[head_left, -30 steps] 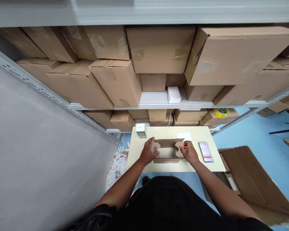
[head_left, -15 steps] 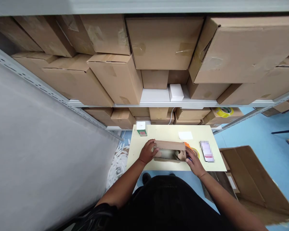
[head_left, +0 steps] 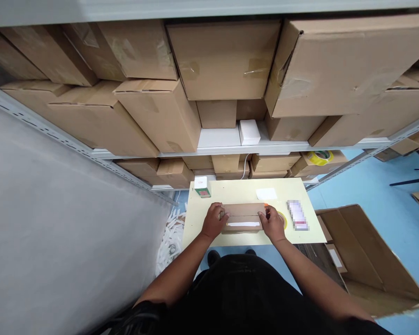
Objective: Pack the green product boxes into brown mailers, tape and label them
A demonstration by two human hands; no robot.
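Observation:
A small brown cardboard box point(head_left: 242, 211) lies on the pale yellow table point(head_left: 199, 232) in front of me, its lid folded down over the top. A white strip runs along the lid near the side closest to me. My left hand point(head_left: 213, 221) grips the box's left end, thumb on top. At the right end, my right hand point(head_left: 273, 224) holds it with the thumb on the lid and fingers bent around the corner. A yellow tape roll point(head_left: 282, 219) lies just right of that hand, partly hidden, with a bit of orange behind the fingers. The box's inside is hidden.
A white-and-green small box point(head_left: 202, 187), a white paper point(head_left: 266, 193) and a blurred-out phone-like item point(head_left: 298, 215) are on the table. Shelves full of cartons point(head_left: 223, 60) rise behind. A large open carton point(head_left: 380, 260) stands at right; white strips point(head_left: 170, 242) litter the floor left.
The box's lid flap has come down over its opening, and the white strip now shows on it. My right hand has shifted left, its thumb now on the lid.

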